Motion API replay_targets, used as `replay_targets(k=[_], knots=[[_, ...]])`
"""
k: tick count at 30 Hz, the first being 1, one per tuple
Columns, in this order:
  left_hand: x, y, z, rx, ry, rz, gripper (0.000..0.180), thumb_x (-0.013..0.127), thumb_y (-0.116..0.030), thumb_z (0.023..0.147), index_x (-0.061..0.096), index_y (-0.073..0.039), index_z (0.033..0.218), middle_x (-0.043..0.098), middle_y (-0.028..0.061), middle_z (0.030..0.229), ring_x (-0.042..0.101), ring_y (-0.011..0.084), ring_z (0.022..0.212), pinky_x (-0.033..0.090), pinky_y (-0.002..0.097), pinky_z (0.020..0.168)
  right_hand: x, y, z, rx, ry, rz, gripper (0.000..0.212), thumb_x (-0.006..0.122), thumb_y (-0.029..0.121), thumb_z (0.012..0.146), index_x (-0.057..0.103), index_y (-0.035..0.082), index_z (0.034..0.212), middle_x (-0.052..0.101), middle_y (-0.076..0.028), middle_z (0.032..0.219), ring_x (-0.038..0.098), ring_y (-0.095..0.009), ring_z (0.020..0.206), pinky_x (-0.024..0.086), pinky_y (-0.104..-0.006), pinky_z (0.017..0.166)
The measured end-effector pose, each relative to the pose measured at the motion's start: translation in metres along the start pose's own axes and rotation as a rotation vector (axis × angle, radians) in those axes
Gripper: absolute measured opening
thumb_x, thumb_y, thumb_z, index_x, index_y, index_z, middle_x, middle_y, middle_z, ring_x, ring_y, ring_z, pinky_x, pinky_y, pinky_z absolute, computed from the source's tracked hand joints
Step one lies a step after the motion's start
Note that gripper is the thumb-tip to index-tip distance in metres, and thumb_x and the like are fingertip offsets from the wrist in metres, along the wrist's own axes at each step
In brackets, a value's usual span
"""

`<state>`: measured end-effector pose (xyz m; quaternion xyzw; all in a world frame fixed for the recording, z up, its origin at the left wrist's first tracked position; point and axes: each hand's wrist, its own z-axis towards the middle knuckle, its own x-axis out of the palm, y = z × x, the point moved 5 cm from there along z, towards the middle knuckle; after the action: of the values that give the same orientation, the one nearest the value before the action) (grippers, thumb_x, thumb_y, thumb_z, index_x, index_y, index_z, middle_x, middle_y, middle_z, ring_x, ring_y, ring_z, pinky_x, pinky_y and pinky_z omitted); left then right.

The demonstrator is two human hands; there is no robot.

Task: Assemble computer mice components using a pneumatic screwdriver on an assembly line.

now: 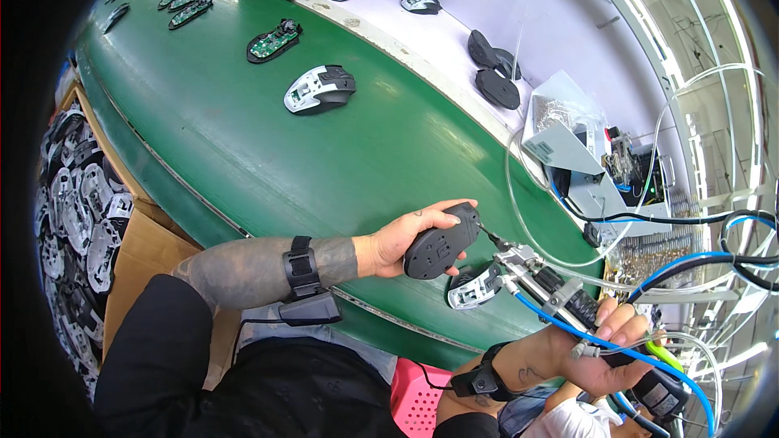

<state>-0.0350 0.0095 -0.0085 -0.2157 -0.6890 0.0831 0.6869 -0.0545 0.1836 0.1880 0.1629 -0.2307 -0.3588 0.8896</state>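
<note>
Black clothing point(316, 389) on the wearer's own body fills the lower edge, closest to the lens. Out over the green belt point(389, 146), the black-bottomed mouse point(442, 250) is held up in the air with its underside turned toward the camera. The left hand point(398, 243) grips it from the left, the thumb along the upper edge and fingertips showing at the lower edge. At its right end stands the tip of a powered screwdriver point(560, 290); whether tip and mouse touch is too small to tell. The right hand point(604, 361) is wrapped around the tool's rear part, fingers curled over it.

This unit seems to be midway through fastening: its bottom is in place, but whether any screw is seated does not show. Just below the tool's front end, a white-and-black mouse point(473, 288) rests on the belt, and another light-topped mouse point(320, 89) sits farther up; both look largely put together, though their undersides are hidden, so their fastening cannot be judged.

Beyond that, a base with a bare green circuit board point(274, 42) and a group of similar bases point(191, 12) lie uncovered, so much appears left to do. White-and-black shells point(420, 2) and black oval parts point(497, 89) lie on the ledge point(389, 47) past the belt. On the left, a cardboard box point(150, 251) holds a heap of loose shell pieces point(77, 211).
</note>
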Motion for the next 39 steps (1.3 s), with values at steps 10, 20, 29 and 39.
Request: replay_targets(k=[10,20,29,39], knots=[[0.006,0.003,0.001,-0.06,0.098,-0.002,0.058,0.051,-0.024,0.088,0.03,-0.009,0.14,0.048,0.0133,0.118,0.06,0.0229,0.092,0.056,0.0401,0.076,-0.001,0.002,0.001,0.016,0.005,0.014,0.043,0.039,0.037,0.095,0.045,0.0,0.117,0.045,-0.005,0.07,0.046,-0.016,0.057,0.037,-0.0325,0.061],[-0.018,-0.012,0.006,0.119,-0.215,0.126,0.052,0.061,-0.031,0.087,0.042,-0.014,0.132,0.051,0.0055,0.105,0.056,0.0169,0.087,0.054,0.0325,0.07,0.006,0.02,-0.011,0.002,0.012,-0.032,0.041,0.044,0.039,0.095,0.044,0.002,0.115,0.045,-0.005,0.071,0.048,-0.015,0.059,0.037,-0.0311,0.059],[-0.022,-0.03,0.004,0.198,-0.132,-0.102,0.041,0.055,-0.028,0.089,0.045,-0.012,0.126,0.052,0.0091,0.113,0.059,0.0226,0.09,0.055,0.0401,0.077,0.028,0.003,-0.035,0.186,0.067,0.063,0.044,0.044,0.04,0.095,0.043,0.002,0.118,0.045,-0.004,0.073,0.045,-0.014,0.06,0.035,-0.0313,0.064],[-0.017,-0.026,0.005,0.176,-0.06,-0.125,0.042,0.053,-0.028,0.089,0.044,-0.012,0.127,0.05,0.0102,0.122,0.059,0.0241,0.093,0.054,0.0426,0.08,0.032,-0.002,-0.032,0.2,0.076,0.066,0.04,0.047,0.039,0.093,0.043,0.005,0.114,0.045,-0.004,0.07,0.047,-0.014,0.059,0.035,-0.0313,0.064]])
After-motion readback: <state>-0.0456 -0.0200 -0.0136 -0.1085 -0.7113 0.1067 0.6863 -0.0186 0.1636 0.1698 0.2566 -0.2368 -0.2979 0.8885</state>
